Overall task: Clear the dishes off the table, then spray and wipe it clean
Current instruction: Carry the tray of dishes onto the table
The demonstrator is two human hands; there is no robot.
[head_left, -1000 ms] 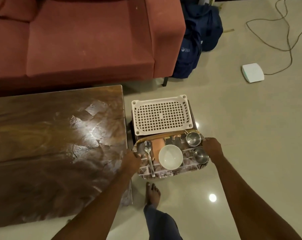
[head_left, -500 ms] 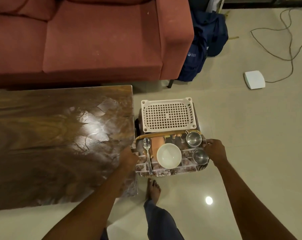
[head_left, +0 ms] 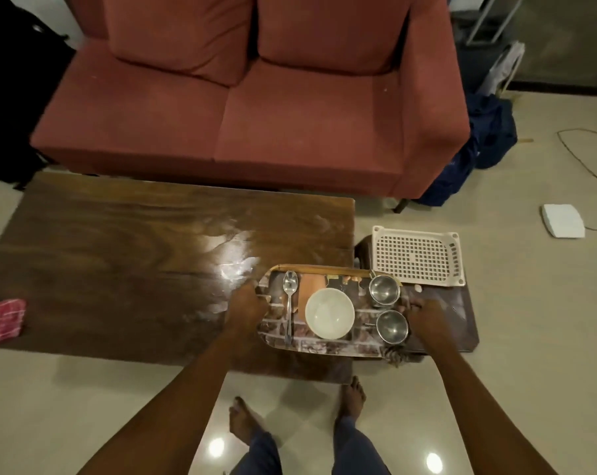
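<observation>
1. Behind the wooden table (head_left: pixel 125 255) you face a red sofa (head_left: pixel 255 108) on a pale tiled floor, with a black bag at far left.
2. At the table's left edge lies a red-and-white cloth (head_left: pixel 2 318), well apart from everything else.
3. Your left hand (head_left: pixel 245 306) is closed around the left end of the tray (head_left: pixel 324 347), fingers wrapped over its rim.
4. You hold the tray across the table's right edge, partly over the table and partly over a low dark stool (head_left: pixel 458 323) beside it; whether it rests on either, you cannot tell.
5. On the tray, left to right: a spoon (head_left: pixel 289 303), a white bowl (head_left: pixel 329 313), and two steel cups (head_left: pixel 384 290) (head_left: pixel 392 326), one behind the other.
6. Your right hand (head_left: pixel 427 315) grips the tray's right end, just beside the nearer cup.
7. Just behind that hand, a white perforated basket (head_left: pixel 417 257) sits on the stool.
8. Further right, a blue bag (head_left: pixel 489 138) leans by the sofa, and a small white box (head_left: pixel 562 221) with a cable lies on the floor.
</observation>
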